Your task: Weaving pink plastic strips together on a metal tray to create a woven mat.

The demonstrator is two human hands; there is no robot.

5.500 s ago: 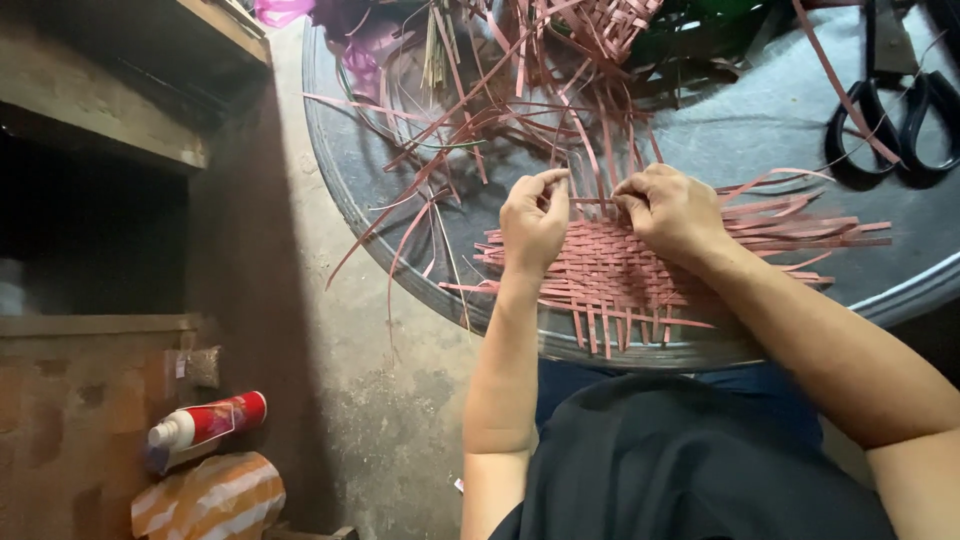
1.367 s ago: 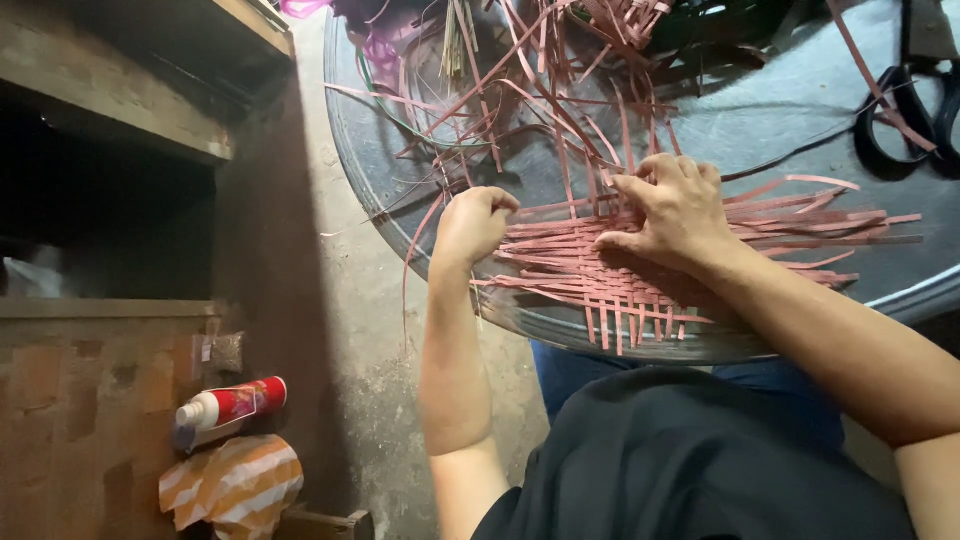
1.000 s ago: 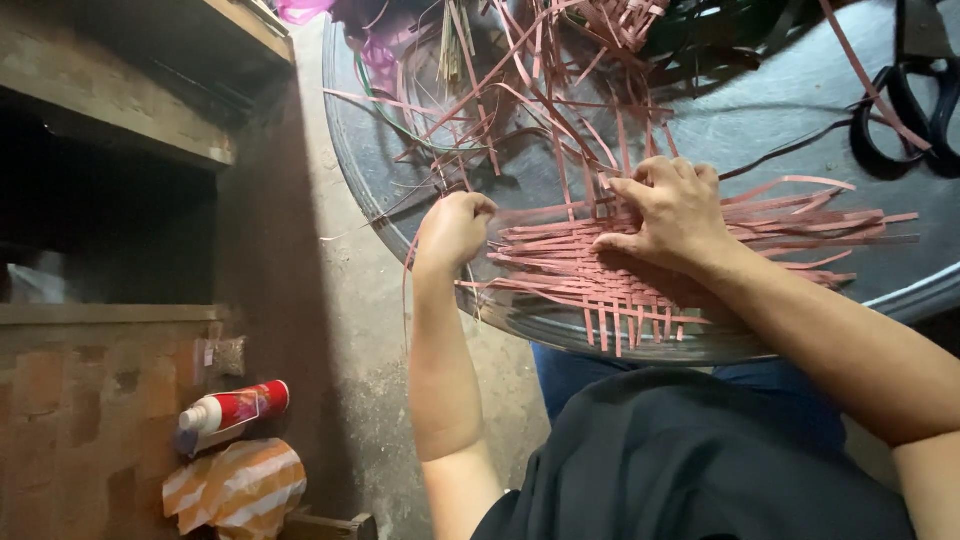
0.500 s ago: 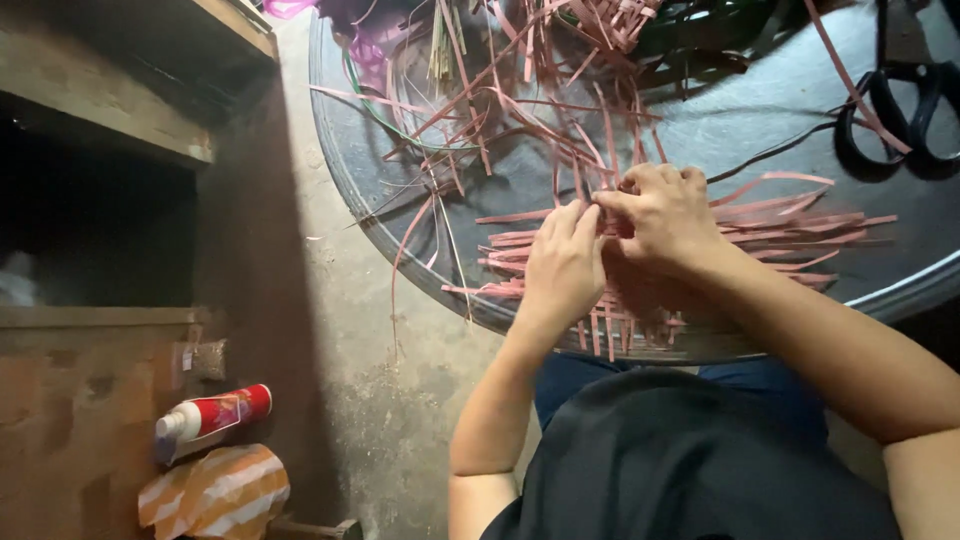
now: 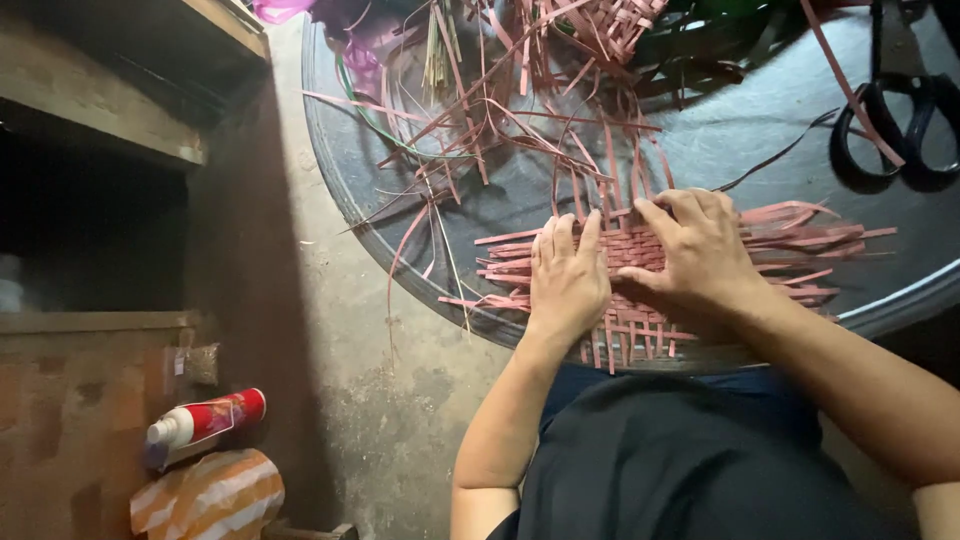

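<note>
Woven mat (image 5: 640, 262) under both hands (flat, open)

woven mat (image 5: 640, 250): middle hidden under both hands | scissors (image 5: 900, 130): cut off at right edge

My woven mat (image 5: 640, 300) is pink in a checked weave; the tray (image 5: 760, 130) is grey, scissors (image 5: 900, 130) black, bottle (image 5: 205, 420) red and white.
</note>
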